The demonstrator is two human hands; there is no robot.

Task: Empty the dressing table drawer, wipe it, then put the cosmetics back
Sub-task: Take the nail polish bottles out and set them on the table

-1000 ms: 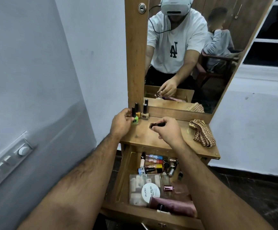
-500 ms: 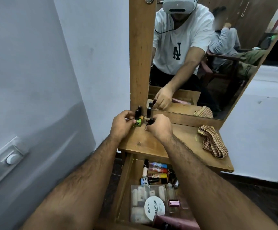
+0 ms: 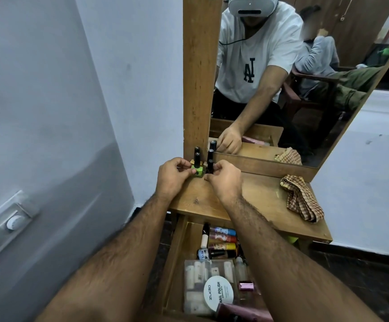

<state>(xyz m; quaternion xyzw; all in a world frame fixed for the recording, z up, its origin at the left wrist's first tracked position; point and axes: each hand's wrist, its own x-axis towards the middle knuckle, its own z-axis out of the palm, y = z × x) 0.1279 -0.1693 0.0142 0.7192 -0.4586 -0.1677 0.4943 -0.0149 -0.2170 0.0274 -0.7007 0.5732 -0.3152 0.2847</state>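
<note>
Emptying is underway, and the bottles want setting upright, tight against the mirror post, so the table [image 3: 258,196] keeps room. At frame centre the left hand [image 3: 172,177] pinches the green bottle [image 3: 197,171]; the right hand [image 3: 223,180] pinches a dark bottle [image 3: 210,167] just beside it. Lower centre, the open drawer [image 3: 177,252] holds many cosmetics [image 3: 219,242], well below both hands. The cloth [image 3: 301,197] lies right.
</note>
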